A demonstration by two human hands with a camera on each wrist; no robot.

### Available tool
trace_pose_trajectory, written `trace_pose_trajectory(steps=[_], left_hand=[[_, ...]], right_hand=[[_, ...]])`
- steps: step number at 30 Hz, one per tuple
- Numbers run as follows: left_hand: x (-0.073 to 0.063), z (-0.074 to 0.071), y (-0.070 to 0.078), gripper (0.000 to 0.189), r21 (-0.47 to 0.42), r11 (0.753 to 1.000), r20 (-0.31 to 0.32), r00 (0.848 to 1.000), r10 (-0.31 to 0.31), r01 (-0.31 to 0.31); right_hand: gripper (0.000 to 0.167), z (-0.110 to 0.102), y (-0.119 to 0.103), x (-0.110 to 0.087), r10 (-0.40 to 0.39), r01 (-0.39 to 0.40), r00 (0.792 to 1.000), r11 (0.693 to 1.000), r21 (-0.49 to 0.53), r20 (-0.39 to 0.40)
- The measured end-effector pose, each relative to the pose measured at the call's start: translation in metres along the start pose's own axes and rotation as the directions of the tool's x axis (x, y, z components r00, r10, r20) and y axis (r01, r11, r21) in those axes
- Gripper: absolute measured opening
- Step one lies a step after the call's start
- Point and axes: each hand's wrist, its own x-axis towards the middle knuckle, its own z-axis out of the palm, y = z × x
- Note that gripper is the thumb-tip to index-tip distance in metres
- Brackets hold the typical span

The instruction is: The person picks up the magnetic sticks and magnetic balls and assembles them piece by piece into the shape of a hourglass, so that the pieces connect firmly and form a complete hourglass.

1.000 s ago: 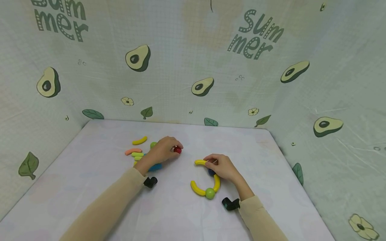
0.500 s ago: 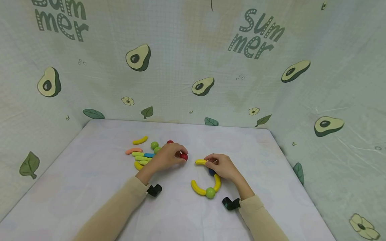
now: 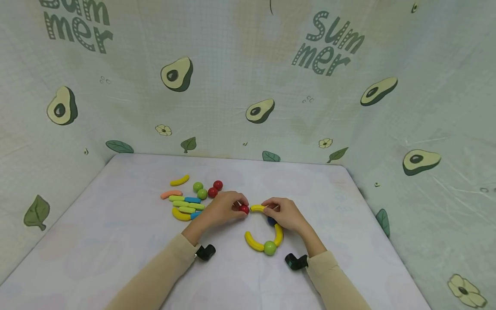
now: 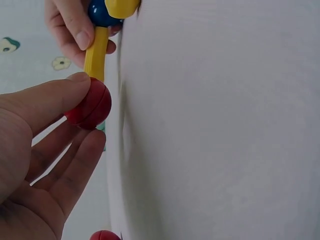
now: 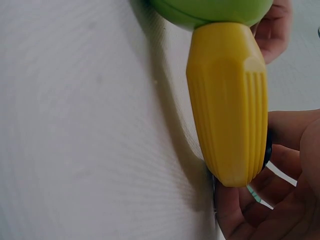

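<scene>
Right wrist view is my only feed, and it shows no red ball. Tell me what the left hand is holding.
Observer: The left hand pinches a red ball.
Operator: Place that ball for me.
Observer: It is at the end of the yellow piece that the right hand holds; I can't tell whether they touch.
Operator: Report any loose red ones.
Observer: Two more red balls lie beside two green balls.
</scene>
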Motion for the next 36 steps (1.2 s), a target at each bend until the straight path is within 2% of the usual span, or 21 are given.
trace_pose_trajectory(steps=[16, 29, 36], left_hand=[[-0.0011, 0.0038, 0.0008, 0.028, -0.028, 0.999, 0.023, 1.000, -0.018, 0.019], [-0.0004, 0.0046, -0.0016, 0.026, -0.062, 0.998, 0.048, 0.999, -0.002, 0.004], [-0.0010, 0.0045, -0.0030, 0.028, -0.102, 0.995, 0.084, 0.996, 0.011, -0.003]], right_hand=[[0.016, 0.0013, -0.0023, 0.0002, 0.000, 0.000, 1.000, 1.000, 0.000, 0.006], [0.015, 0.0003, -0.0040, -0.0004, 0.000, 0.000, 1.000, 1.000, -0.007, 0.022], [0.018, 0.0004, -0.0031, -0.0003, -0.008, 0.008, 1.000, 1.000, 0.003, 0.029]])
